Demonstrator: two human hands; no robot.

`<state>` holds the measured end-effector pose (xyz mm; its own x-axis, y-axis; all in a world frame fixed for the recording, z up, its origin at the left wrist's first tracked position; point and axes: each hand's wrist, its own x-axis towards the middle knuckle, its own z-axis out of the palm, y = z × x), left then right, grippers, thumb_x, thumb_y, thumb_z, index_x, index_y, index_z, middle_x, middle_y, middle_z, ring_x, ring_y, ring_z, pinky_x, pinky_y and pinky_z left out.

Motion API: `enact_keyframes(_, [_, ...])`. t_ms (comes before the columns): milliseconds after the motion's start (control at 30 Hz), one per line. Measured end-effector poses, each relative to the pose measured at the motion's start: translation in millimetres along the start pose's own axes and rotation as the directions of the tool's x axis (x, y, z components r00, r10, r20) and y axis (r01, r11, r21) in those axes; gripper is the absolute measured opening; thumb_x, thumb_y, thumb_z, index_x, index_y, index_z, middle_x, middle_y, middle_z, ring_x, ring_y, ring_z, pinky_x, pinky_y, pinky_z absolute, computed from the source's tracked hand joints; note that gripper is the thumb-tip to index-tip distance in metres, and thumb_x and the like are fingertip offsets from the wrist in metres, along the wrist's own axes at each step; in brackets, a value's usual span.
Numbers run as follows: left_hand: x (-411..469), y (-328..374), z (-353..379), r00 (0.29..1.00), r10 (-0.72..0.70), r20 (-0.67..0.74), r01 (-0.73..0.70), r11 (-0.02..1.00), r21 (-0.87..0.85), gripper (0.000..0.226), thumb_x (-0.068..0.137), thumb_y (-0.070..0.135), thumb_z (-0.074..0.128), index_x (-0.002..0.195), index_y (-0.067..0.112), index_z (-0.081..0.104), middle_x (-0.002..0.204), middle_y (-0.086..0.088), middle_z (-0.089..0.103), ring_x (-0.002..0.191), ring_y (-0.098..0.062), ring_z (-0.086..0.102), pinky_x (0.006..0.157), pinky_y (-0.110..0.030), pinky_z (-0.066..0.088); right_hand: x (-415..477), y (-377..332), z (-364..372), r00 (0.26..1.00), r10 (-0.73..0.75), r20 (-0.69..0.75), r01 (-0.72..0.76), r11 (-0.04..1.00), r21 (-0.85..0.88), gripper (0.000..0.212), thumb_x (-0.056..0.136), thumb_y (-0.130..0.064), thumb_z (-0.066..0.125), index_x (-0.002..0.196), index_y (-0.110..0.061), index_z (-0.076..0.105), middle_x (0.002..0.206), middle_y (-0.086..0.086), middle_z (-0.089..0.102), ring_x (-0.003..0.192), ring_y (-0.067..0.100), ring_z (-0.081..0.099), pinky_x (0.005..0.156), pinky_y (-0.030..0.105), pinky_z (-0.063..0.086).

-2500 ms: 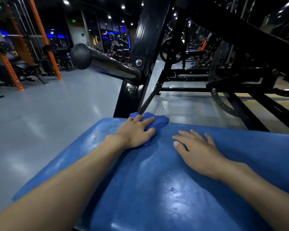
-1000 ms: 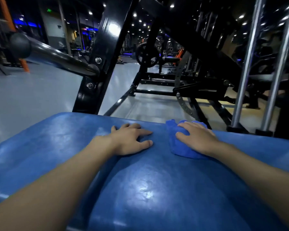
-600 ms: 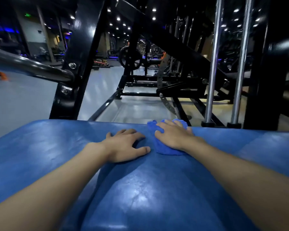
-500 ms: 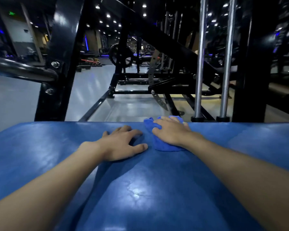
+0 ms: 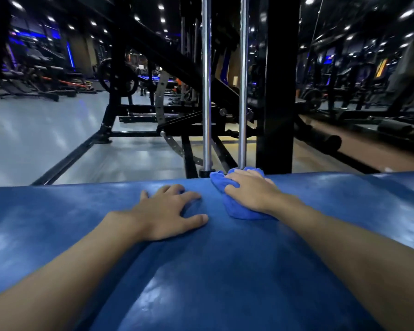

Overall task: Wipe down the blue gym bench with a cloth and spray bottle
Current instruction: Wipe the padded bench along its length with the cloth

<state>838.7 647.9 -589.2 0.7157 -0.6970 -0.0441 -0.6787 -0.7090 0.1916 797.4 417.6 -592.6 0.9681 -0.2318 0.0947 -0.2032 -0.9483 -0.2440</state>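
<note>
Both arms are bare and reach forward, side by side. The left arm (image 5: 69,266) comes in from the bottom left. The left hand (image 5: 167,211) lies flat, palm down, on the bench (image 5: 213,283), with its fingers spread and its thumb out to the side. The right arm (image 5: 344,235) comes in from the right. The right hand (image 5: 251,192) sits a bit farther ahead, palm down, fingers bent over a bunched cloth (image 5: 236,210). The two hands are close but not touching.
</note>
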Motion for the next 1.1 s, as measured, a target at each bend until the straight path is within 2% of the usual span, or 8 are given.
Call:
enact_keyframes(233, [35,90,13,0.995,0.096,0.025,-0.097,0.995,0.026,0.067,0.088,0.076,0.038,0.148,0.047,0.03,0.156,0.008,0.025,0.148,-0.014,0.017,0.117,-0.058,0.011,-19,86,-29,0.994,0.1,-0.043,-0.102,0.994,-0.04,0.046,0.07,-0.05,0.018,0.092,-0.033,0.055,0.105,-0.011,0.051,0.108,0.02,0.043,0.09,0.047,0.041])
enact_keyframes(500, [72,192,31,0.956,0.29,0.041,-0.289,0.957,-0.032,0.063,0.087,0.076,0.039,0.144,0.049,0.034,0.152,0.021,0.028,0.145,-0.004,0.017,0.115,-0.062,0.013,-29,196,-53,0.963,0.267,-0.043,-0.265,0.963,0.048,0.029,0.072,-0.041,0.017,0.071,-0.034,0.045,0.076,-0.008,0.046,0.083,0.025,0.048,0.077,0.047,0.045])
enact_keyframes(567, [79,218,34,0.94,0.335,0.066,-0.333,0.942,-0.038,0.063,0.088,0.076,0.037,0.145,0.049,0.034,0.153,0.021,0.027,0.146,-0.005,0.015,0.115,-0.064,0.01,-41,213,-63,0.965,0.251,-0.081,-0.248,0.968,0.046,0.024,0.082,-0.037,0.027,0.067,-0.03,0.044,0.082,-0.008,0.051,0.09,0.025,0.05,0.084,0.042,0.041])
enact_keyframes(633, [84,240,39,0.932,0.347,0.102,-0.346,0.938,-0.021,0.065,0.088,0.078,0.034,0.146,0.051,0.03,0.156,0.018,0.023,0.149,-0.01,0.01,0.113,-0.069,0.005,-51,232,-70,0.962,0.256,-0.1,-0.253,0.967,0.035,0.024,0.092,-0.029,0.036,0.074,-0.029,0.051,0.094,-0.002,0.055,0.1,0.025,0.05,0.089,0.035,0.033])
enact_keyframes(767, [89,255,45,0.946,0.299,0.127,-0.305,0.952,0.03,0.069,0.083,0.084,0.031,0.146,0.058,0.02,0.16,0.016,0.014,0.151,-0.014,0.004,0.109,-0.075,0.0,-71,262,-80,0.955,0.284,-0.092,-0.283,0.959,0.026,0.027,0.095,-0.033,0.035,0.106,-0.023,0.059,0.115,0.0,0.055,0.117,0.029,0.045,0.096,0.038,0.035])
enact_keyframes(833, [90,255,44,0.948,0.284,0.141,-0.289,0.957,0.017,0.07,0.082,0.085,0.033,0.145,0.06,0.019,0.161,0.017,0.013,0.151,-0.013,0.003,0.109,-0.075,0.0,-81,273,-82,0.948,0.308,-0.082,-0.308,0.951,0.015,0.031,0.095,-0.035,0.034,0.112,-0.022,0.057,0.118,0.0,0.054,0.119,0.03,0.045,0.097,0.041,0.037])
enact_keyframes(967, [87,255,43,0.951,0.277,0.139,-0.281,0.96,0.009,0.07,0.082,0.084,0.034,0.146,0.06,0.02,0.161,0.017,0.014,0.151,-0.013,0.004,0.109,-0.075,0.001,-115,282,-85,0.94,0.336,-0.069,-0.337,0.941,-0.012,0.041,0.085,-0.048,0.031,0.115,-0.034,0.056,0.122,-0.007,0.05,0.123,0.029,0.044,0.097,0.051,0.041])
enact_keyframes(1100, [89,256,45,0.952,0.28,0.121,-0.285,0.958,0.018,0.07,0.081,0.085,0.032,0.145,0.06,0.02,0.161,0.016,0.015,0.151,-0.015,0.005,0.109,-0.075,0.001,-146,300,-91,0.924,0.37,-0.095,-0.367,0.929,0.047,0.052,0.085,-0.065,0.039,0.134,-0.049,0.044,0.145,-0.017,0.043,0.137,0.019,0.037,0.11,0.056,0.03])
